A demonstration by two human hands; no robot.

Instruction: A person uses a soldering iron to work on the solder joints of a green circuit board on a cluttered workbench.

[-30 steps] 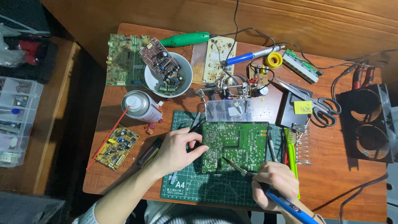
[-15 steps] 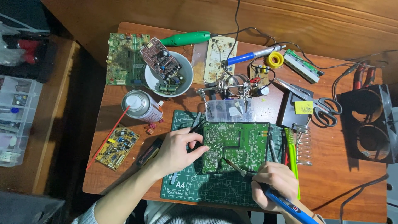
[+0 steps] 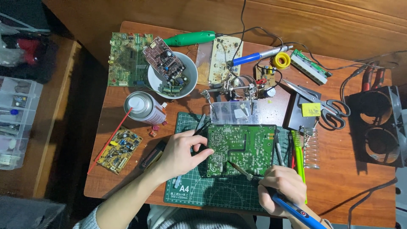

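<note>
Broadly, nothing shifts across the last second: I see the green circuit board [image 3: 241, 149], both hands and the iron in the same places as before, which I judge to mean steady work held on one joint rather than a change of step. Taking the board as landmark, it lies solder side up on the green cutting mat [image 3: 212, 193], near the front edge of the wooden table [image 3: 339, 178], its pale traces and small silver joints showing. At the board's left edge my left hand [image 3: 181, 153] presses down, thumb and fingers curled onto the rim, pinning it. Below the board's lower right corner my right hand [image 3: 280, 186] closes around the blue-handled soldering iron [image 3: 292, 207], gripped like a pen. The iron's tip [image 3: 229, 162] touches the board's lower middle.
</note>
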